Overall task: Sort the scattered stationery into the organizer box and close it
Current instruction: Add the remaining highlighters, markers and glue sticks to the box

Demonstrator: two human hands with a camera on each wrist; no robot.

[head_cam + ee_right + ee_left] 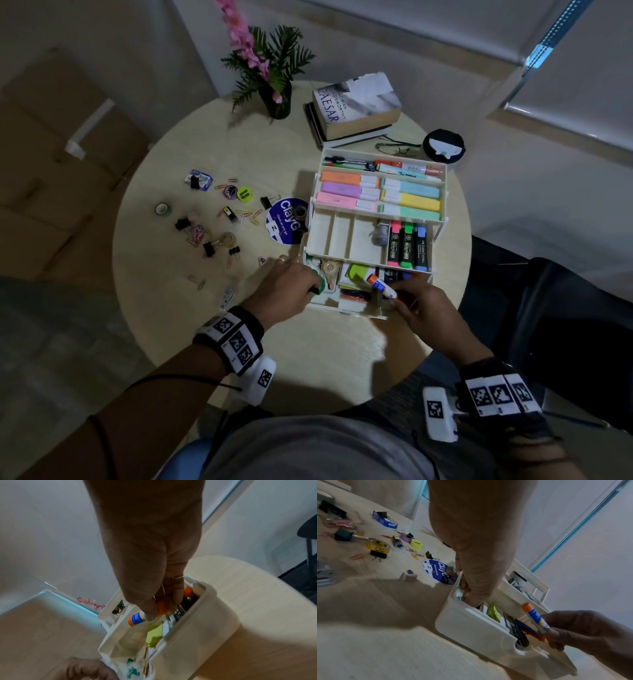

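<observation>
The white tiered organizer box [349,310] stands open on the round table, its upper trays filled with highlighters and pens. My left hand [310,282] reaches into the left end of the bottom tray, fingers curled round a green-and-white item [320,284]; in the left wrist view its fingertips [469,599] are hidden inside the compartment. My right hand [399,296] pinches a glue stick [382,286] with an orange cap and blue label, held tilted over the right part of the bottom tray [197,628]. The right wrist view shows the glue stick [136,619] between thumb and fingers.
Binder clips, paper clips, tape rolls [161,208] and a blue staples box [200,180] lie scattered on the table's left half. A round blue disc [286,221] lies beside the box. Books [356,106], a flower vase [279,102], glasses and a black round object [443,145] stand at the back.
</observation>
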